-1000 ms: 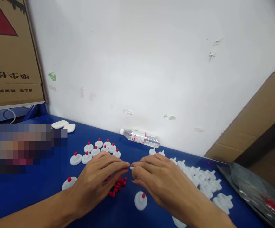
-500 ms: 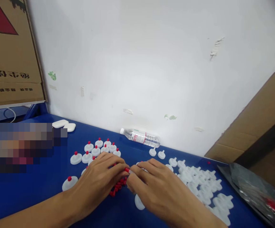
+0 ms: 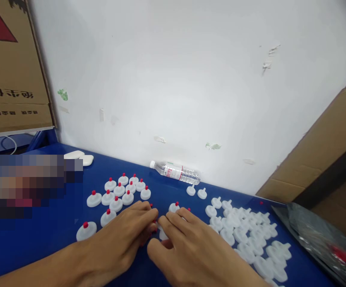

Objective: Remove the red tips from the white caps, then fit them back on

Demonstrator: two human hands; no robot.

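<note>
My left hand (image 3: 131,233) is closed, fingers curled and pressed together over small red caps (image 3: 154,228); what the fingertips hold is hidden. My right hand (image 3: 187,243) curls around a white spout lid (image 3: 162,234), which shows partly beneath its fingers. The two hands' fingertips nearly meet. Just behind them a white lid with a red cap on its spout (image 3: 174,207) stands on the table. Left of my hands, several red-capped white lids (image 3: 119,189) stand upright in a loose group. To the right lies a heap of bare white spout lids (image 3: 241,223).
A plastic water bottle (image 3: 174,171) lies against the white wall (image 3: 167,79). Two white rounded objects (image 3: 86,160) rest at the back left of the blue table (image 3: 53,255). A clear plastic bag (image 3: 319,235) is at the right edge, near cardboard (image 3: 304,155). A cardboard box stands left.
My fingertips have drawn slightly apart from the red-tipped spout held between them. My right hand has tipped over a white lid, and the loose red caps are now mostly covered.
</note>
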